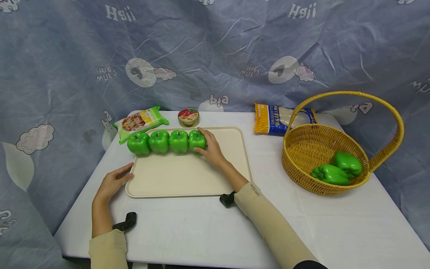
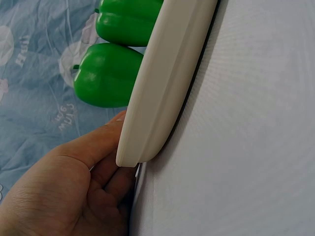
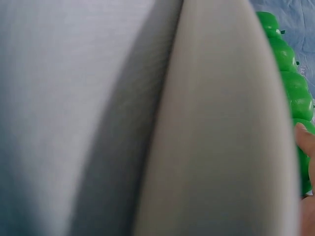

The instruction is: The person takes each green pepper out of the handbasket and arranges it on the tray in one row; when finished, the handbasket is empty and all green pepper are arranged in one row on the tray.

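Note:
Several green bell peppers [image 1: 159, 141] stand in a row along the far side of a cream tray [image 1: 188, 175]. My right hand [image 1: 212, 149] grips the rightmost bell pepper [image 1: 196, 140], thumb on its near side and fingers on its far side. In the right wrist view, the thumb lies against that pepper, and the blurred tray rim hides much of the hand. At the tray's left edge, my left hand [image 1: 112, 184] holds the rim between thumb and fingers. The left wrist view shows the hand [image 2: 74, 182] with its lower fingers bent beside the tray corner.
A wicker basket [image 1: 291, 170] with a tall handle stands at right, two green bell peppers [image 1: 330, 175] inside. Behind the tray lie a green snack bag [image 1: 142, 123] and a round tin [image 1: 188, 117]. A blue and yellow pasta bag [image 1: 275, 118] lies behind the basket.

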`<state>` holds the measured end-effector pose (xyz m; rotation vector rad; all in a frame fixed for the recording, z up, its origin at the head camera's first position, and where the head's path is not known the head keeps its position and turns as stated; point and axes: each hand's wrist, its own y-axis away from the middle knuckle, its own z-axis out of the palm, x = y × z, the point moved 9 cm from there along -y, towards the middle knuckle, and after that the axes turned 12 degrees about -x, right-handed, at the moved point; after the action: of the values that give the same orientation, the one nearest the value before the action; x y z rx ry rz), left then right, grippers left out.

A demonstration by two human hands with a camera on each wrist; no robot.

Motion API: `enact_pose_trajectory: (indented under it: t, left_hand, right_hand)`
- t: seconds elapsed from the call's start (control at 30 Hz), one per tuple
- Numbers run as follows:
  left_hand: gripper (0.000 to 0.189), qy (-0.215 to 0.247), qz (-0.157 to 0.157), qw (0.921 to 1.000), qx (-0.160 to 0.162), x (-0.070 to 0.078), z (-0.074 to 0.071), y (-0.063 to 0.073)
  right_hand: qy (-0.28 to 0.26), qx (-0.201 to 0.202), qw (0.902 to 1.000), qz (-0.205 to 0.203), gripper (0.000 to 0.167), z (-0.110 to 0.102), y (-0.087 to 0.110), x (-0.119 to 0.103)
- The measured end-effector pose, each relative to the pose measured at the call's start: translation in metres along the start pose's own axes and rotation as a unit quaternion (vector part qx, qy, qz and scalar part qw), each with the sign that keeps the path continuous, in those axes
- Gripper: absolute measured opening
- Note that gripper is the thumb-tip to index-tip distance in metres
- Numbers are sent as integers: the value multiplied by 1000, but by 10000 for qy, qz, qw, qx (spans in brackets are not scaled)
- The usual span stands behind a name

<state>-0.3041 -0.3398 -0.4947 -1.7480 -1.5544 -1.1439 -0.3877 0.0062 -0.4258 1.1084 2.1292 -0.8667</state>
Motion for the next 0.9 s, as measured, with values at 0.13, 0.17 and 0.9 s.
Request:
enact_pose_trajectory:
  t: [0.13, 0.17, 0.9]
  left_hand:
    - [61, -2, 5, 10000, -6, -1, 0, 0]
    - [61, 4, 8, 10000, -6, -1, 0, 0]
    - [62, -33, -58, 10000, -25, -3, 2, -3]
  right_hand:
    - [6, -4, 10000, 48, 85, 0, 0, 0]
    - [8, -4, 10000, 78, 86, 0, -1, 1]
    - [279, 488, 9972, -492, 86, -73, 47, -39]
